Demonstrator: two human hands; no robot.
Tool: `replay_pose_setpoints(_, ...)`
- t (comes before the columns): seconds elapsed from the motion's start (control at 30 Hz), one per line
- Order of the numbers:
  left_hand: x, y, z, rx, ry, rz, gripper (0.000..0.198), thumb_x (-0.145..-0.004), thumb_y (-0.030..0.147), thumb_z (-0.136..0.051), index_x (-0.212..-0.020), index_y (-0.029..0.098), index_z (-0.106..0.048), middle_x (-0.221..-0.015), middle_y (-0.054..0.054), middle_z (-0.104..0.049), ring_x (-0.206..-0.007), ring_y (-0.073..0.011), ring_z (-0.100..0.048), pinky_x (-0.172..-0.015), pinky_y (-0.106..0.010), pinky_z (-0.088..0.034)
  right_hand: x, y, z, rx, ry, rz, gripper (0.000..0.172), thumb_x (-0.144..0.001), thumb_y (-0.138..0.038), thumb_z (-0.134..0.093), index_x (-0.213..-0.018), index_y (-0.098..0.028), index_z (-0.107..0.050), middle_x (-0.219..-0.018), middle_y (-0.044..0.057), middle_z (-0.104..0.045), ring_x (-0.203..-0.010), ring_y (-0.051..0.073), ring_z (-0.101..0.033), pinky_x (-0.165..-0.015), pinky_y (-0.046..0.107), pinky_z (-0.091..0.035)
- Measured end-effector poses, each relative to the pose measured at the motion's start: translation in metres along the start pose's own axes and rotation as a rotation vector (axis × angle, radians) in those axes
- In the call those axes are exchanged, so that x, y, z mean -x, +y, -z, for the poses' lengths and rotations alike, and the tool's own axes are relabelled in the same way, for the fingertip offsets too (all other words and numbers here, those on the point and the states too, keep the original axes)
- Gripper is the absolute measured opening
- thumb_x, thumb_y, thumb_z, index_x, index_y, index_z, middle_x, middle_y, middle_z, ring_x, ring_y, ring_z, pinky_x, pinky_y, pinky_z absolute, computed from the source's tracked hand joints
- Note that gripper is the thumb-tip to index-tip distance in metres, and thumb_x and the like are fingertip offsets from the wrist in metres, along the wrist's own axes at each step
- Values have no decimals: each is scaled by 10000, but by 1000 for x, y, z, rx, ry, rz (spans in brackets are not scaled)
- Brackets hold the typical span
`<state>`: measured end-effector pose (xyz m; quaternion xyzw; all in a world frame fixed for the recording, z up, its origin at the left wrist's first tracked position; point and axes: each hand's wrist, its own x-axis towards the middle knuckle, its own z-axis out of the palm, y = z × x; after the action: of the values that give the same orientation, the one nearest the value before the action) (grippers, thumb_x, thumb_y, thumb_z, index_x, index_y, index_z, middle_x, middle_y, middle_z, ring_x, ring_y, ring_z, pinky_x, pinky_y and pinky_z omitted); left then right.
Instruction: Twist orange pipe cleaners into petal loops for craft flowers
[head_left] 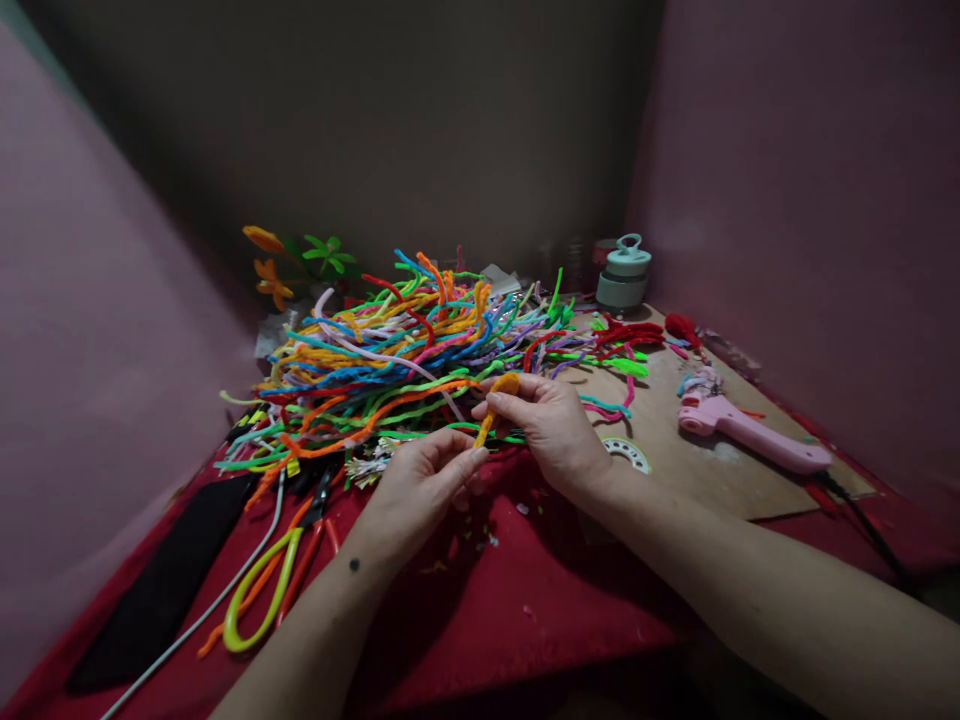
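Between my two hands is a short golden-yellow pipe cleaner (485, 428), its upper end bent into a rounded loop. The fingertips of my left hand (429, 480) pinch its lower end. My right hand (551, 425) grips the looped end between thumb and fingers. Just behind the hands lies a large heap of pipe cleaners (375, 350) in many colours. An orange pipe cleaner (390, 400) stretches from the heap toward my right fingers.
Scissors with a yellow handle (262, 590), a black phone-like slab (161, 580) and a white cable (247, 560) lie at left. On a brown board (720, 480) at right rest a pink glue gun (757, 435) and a white ring (625, 455). A green lidded container (624, 275) stands behind.
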<state>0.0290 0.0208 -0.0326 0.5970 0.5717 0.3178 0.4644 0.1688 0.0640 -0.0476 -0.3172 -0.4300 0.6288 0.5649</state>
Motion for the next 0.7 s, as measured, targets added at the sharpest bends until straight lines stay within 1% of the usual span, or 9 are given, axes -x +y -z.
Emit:
replay_pose_setpoints(0.13, -1, -2, -3, -93, 55, -62, 198, -785, 325, -540, -728, 138, -576, -546, 36, -541, -465, -65, -462, -462, -174, -364, 1, 0, -1, -32, -12, -26, 202, -654, -253, -663, -810, -130, -630, -637, 10, -658, -603, 122, -600, -603, 241, -467)
replay_pose_setpoints(0.27, -1, -3, -3, -94, 94, -53, 181, -790, 303, -525, -740, 137, -577, -550, 32, -554, -457, -67, -463, -448, -172, -355, 1, 6, 1, -68, -86, -79, 221, -636, -252, -678, -812, -129, -623, -660, 9, -649, -565, 101, -569, -561, 223, -437)
replay_pose_setpoints(0.37, 0, -4, -2, -82, 108, -59, 189, -785, 319, -533, -762, 137, -578, -560, 26, -565, -462, -73, -469, -447, -175, -357, 1, 11, 2, -38, -139, -143, 172, -624, -228, -680, -745, -126, -612, -632, -10, -612, -526, 82, -524, -526, 212, -399)
replay_pose_setpoints(0.47, 0, -4, -2, -86, 108, -65, 191, -781, 321, -538, -741, 138, -571, -561, 19, -569, -472, -78, -472, -457, -181, -369, 0, 15, 3, -5, -171, -154, 126, -633, -215, -664, -680, -125, -589, -606, -28, -572, -523, 72, -496, -526, 209, -376)
replay_pose_setpoints(0.6, 1, -2, -3, -102, 119, -64, 190, -781, 310, -537, -698, 140, -555, -536, 22, -554, -460, -74, -455, -447, -178, -354, 0, 17, 3, -16, -153, -178, 152, -613, -223, -678, -642, -126, -565, -559, -38, -539, -493, 70, -471, -509, 215, -360)
replay_pose_setpoints(0.7, 2, -1, -3, -133, 131, -88, 206, -782, 311, -537, -667, 141, -547, -528, 24, -548, -463, -70, -445, -447, -175, -340, 0, 15, 0, -72, -119, -217, 181, -581, -229, -699, -608, -120, -556, -543, -28, -545, -483, 78, -485, -508, 223, -371)
